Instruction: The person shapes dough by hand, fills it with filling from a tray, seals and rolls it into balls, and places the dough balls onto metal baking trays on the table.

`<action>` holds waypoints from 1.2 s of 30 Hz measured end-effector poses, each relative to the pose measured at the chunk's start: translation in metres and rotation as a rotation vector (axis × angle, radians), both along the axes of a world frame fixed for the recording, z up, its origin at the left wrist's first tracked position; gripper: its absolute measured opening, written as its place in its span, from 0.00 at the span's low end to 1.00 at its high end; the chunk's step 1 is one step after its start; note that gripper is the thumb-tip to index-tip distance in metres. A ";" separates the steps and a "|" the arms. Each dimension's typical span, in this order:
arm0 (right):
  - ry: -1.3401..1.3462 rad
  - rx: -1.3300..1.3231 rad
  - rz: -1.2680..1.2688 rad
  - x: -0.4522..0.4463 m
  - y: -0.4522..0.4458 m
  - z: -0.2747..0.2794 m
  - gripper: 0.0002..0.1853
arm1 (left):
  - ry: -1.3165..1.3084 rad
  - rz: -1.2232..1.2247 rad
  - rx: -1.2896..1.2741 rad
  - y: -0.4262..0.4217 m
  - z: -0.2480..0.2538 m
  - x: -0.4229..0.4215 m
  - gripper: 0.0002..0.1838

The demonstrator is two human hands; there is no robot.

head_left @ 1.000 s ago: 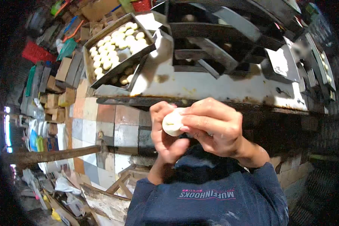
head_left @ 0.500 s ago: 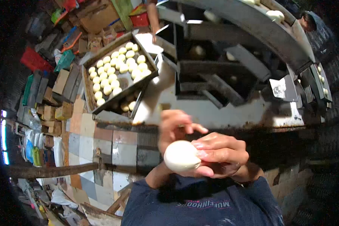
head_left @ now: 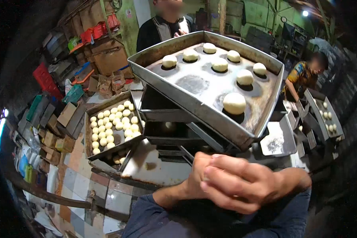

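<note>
My left hand (head_left: 198,171) and my right hand (head_left: 242,183) are closed together in front of my chest. The right hand's fingers wrap over the left hand and hide most of it. Whatever lies between the palms is hidden; no dough shows there. Just beyond my hands, a large metal tray (head_left: 188,104) rests tilted on a stack of other trays. Several round pale dough balls sit spaced apart on it, the nearest dough ball (head_left: 234,103) close to its front corner.
At left, a second tray (head_left: 114,155) holds many dough balls in close rows. White powder lies in a metal pan (head_left: 286,137) at right. One person (head_left: 162,29) stands behind the big tray; another person (head_left: 305,75) bends at right near a long tray (head_left: 318,113) with dough balls.
The view has tilted up, bringing the large tray and the people into sight. My hands have closed together, and the dough ball that showed in my right hand is no longer visible there.
</note>
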State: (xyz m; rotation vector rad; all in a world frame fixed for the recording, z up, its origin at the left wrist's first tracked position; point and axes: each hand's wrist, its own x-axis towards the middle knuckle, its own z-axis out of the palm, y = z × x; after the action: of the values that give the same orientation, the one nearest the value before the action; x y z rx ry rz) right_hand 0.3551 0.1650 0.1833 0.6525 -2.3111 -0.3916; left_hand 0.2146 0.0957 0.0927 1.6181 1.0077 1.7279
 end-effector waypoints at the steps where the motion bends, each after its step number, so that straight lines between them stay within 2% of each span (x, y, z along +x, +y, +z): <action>1: -0.077 -0.184 0.040 0.005 0.006 0.022 0.13 | 0.058 -0.073 0.146 0.003 0.005 -0.004 0.06; 2: -0.118 -0.398 0.071 0.007 0.013 0.033 0.08 | 0.119 -0.144 0.293 0.006 0.010 -0.006 0.14; 3: -0.064 -0.536 0.062 0.007 0.020 0.040 0.06 | 0.095 -0.068 0.291 0.005 0.016 -0.003 0.24; 4: -0.098 -0.605 0.078 0.005 0.033 0.061 0.07 | 0.131 0.032 0.238 0.002 0.018 -0.001 0.29; 5: -0.051 -0.531 0.023 -0.005 0.048 0.078 0.09 | 0.216 0.085 0.210 0.003 0.021 -0.005 0.29; 8: -0.158 -0.703 -0.077 -0.064 0.092 0.115 0.15 | 0.316 0.172 0.171 0.010 0.013 -0.009 0.28; 9: -0.082 -0.657 -0.069 -0.095 0.116 0.112 0.13 | 0.337 0.204 0.168 0.012 0.008 -0.007 0.28; 10: -0.081 -0.716 -0.182 -0.118 0.126 0.104 0.09 | 0.334 0.204 0.169 0.012 0.006 -0.006 0.28; 11: -0.176 -0.586 -0.182 -0.135 0.140 0.092 0.08 | 0.346 0.236 0.210 0.012 0.003 -0.005 0.27; 12: -0.461 -0.476 -0.422 -0.148 0.142 0.080 0.11 | 0.362 0.268 0.251 0.011 0.001 -0.005 0.26; 13: -0.770 -0.381 -0.517 -0.147 0.142 0.067 0.17 | 0.366 0.269 0.249 0.007 -0.002 -0.006 0.26; 14: -0.484 -0.405 -0.252 -0.141 0.159 0.024 0.22 | 0.319 0.241 0.177 0.000 -0.004 -0.008 0.26; 16: -0.694 -0.414 -0.470 -0.140 0.152 0.053 0.27 | 0.263 0.236 0.090 -0.011 -0.010 -0.019 0.25; 17: -0.940 -0.717 -0.577 -0.140 0.142 0.082 0.31 | 0.265 0.242 0.070 -0.018 -0.015 -0.026 0.24; 18: -0.652 -0.484 -0.351 -0.143 0.152 0.087 0.34 | 0.266 0.252 0.057 -0.025 -0.020 -0.032 0.23; 19: -0.366 -0.267 -0.217 -0.155 0.160 0.096 0.30 | 0.212 0.296 0.133 -0.030 -0.025 -0.034 0.22; 20: -0.122 -0.218 -0.319 -0.162 0.175 0.105 0.23 | 0.213 0.309 0.130 -0.042 -0.025 -0.041 0.22; 21: -0.053 -0.240 -0.331 -0.166 0.164 0.130 0.21 | 0.265 0.326 0.111 -0.058 -0.024 -0.049 0.20; 22: -0.070 -0.400 -0.350 -0.169 0.183 0.150 0.20 | 0.315 0.343 0.089 -0.073 -0.025 -0.054 0.19; 23: -0.002 -0.500 -0.270 -0.171 0.106 0.164 0.27 | 0.254 0.376 0.059 -0.089 -0.026 -0.057 0.18; 24: 0.025 -0.600 -0.354 -0.181 0.082 0.176 0.25 | 0.277 0.454 0.095 -0.106 -0.028 -0.064 0.18; 25: 0.040 -0.525 -0.261 -0.192 0.051 0.181 0.24 | 0.266 0.485 0.101 -0.124 -0.030 -0.070 0.17; 27: -0.023 -0.204 -0.087 -0.220 -0.022 0.170 0.22 | 0.243 0.573 0.145 -0.163 -0.034 -0.079 0.16; 30: -0.101 0.413 0.220 -0.257 -0.150 0.116 0.20 | 0.166 0.686 0.278 -0.223 -0.033 -0.083 0.13; 32: -0.170 0.595 0.490 -0.270 -0.233 0.077 0.18 | 0.200 0.944 0.417 -0.264 -0.037 -0.077 0.09; 33: -0.237 0.535 0.672 -0.270 -0.274 0.060 0.18 | 0.221 1.159 0.456 -0.285 -0.041 -0.070 0.08; 34: -0.310 0.479 0.835 -0.267 -0.311 0.044 0.17 | 0.361 1.416 0.507 -0.310 -0.039 -0.060 0.08; 35: -0.463 0.259 0.918 -0.261 -0.339 0.031 0.15 | 0.414 1.559 0.513 -0.343 -0.038 -0.047 0.08; 36: -0.377 0.379 1.117 -0.253 -0.372 0.030 0.16 | 0.480 1.685 0.523 -0.370 -0.036 -0.034 0.08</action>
State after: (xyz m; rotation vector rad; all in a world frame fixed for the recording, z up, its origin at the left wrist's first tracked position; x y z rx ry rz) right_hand 0.1023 -0.2066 0.2135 2.1710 -1.7953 -0.1573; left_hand 0.1802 -0.2745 0.0571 1.4359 2.8673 2.7465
